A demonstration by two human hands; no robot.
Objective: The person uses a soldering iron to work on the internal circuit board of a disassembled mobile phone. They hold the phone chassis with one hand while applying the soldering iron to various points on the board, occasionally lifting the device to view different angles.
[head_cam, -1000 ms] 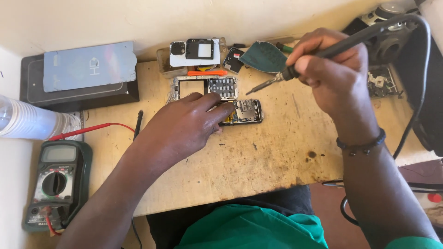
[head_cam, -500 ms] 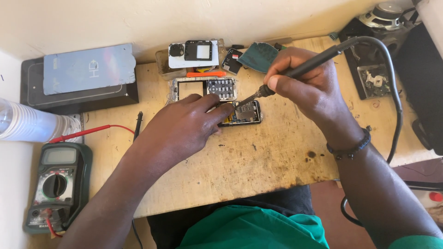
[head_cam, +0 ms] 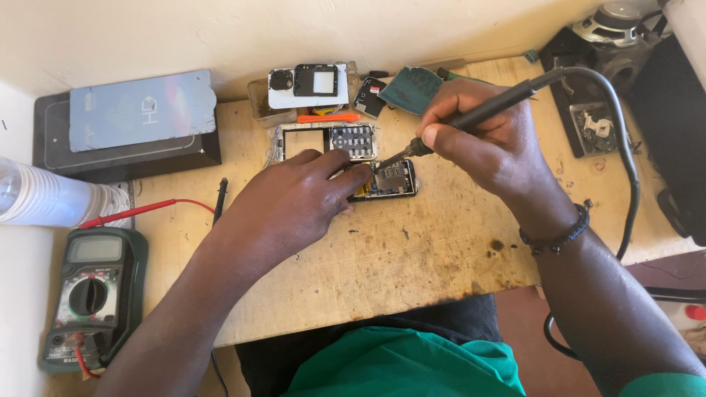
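Right hand [head_cam: 485, 143], fingers gripping the soldering iron [head_cam: 478, 114], has lowered its tip onto the opened phone [head_cam: 386, 180] at mid-desk [head_cam: 412, 250]; left hand [head_cam: 294, 202] still pins it, fingers spread flat.

Multimeter [head_cam: 92, 298] front left: dark green body, grey rectangular screen. Silvery-blue flat package [head_cam: 140, 110] atop black box [head_cam: 125, 158], back left.

The multimeter [head_cam: 92, 298] is dark green with a red lead [head_cam: 140, 212], the soldering iron [head_cam: 478, 114] black, the wooden table [head_cam: 412, 250] pale brown with dark stains
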